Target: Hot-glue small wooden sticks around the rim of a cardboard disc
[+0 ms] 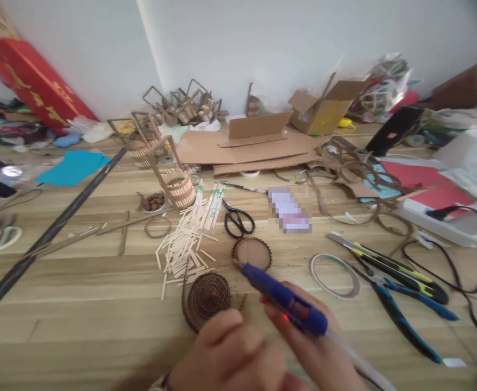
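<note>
My right hand (307, 336) is wrapped round a blue glue gun (287, 298) with a small red light on its side. Its nozzle points to the left, by the rim of a round brown disc with a beaded edge (255, 254). In front of my body, my left hand (234, 355) is closed with the fingers curled; whatever it may hold is hidden. Just beyond it lies a coil of dark brown braided strip (209, 296). Loose pale sticks (185, 250) are heaped to the left of the disc, and black-handled scissors (238, 221) rest behind it.
A small woven basket (178, 190) stands beside a bowl of nuts (154, 203). Pliers (401, 309), a yellow-black utility knife (397, 266) and a tape roll (334, 276) lie to the right, near a black cable (458, 282). Flattened cardboard (206, 146) and more baskets are at the back.
</note>
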